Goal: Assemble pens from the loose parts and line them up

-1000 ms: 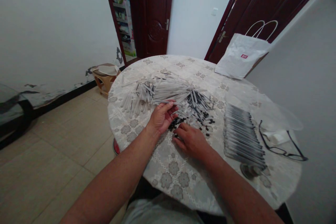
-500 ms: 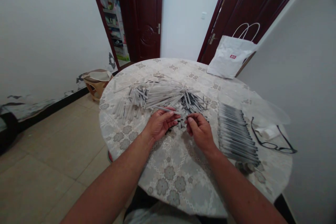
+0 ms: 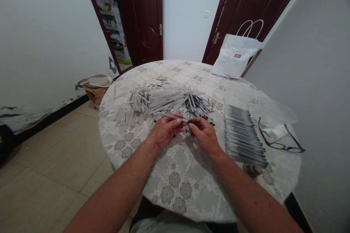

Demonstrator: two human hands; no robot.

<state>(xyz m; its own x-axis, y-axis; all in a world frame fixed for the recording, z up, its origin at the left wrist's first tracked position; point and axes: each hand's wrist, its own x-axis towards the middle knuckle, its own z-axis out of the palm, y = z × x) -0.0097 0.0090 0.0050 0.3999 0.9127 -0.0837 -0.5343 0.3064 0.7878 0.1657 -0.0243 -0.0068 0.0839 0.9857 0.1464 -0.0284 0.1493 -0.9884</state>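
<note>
My left hand is closed on a thin whitish pen barrel, which points up and left from the fingers. My right hand pinches a small dark piece, probably a pen cap or tip, against the barrel's right end; the fingertips hide most of it. Just beyond both hands lies a pile of loose pale pen barrels. Dark thin pen parts are heaped at the pile's right side. Right of my right hand, a row of pens with dark ends lies side by side.
A flowered cloth covers the round table. Black-framed glasses and a white roll lie at the right, near small round jars. A white paper bag stands at the back right. A stool is at the left.
My right hand has moved left, bringing the small dark piece to the barrel's end. The gap between my hands has closed. The camera view has shifted slightly.
</note>
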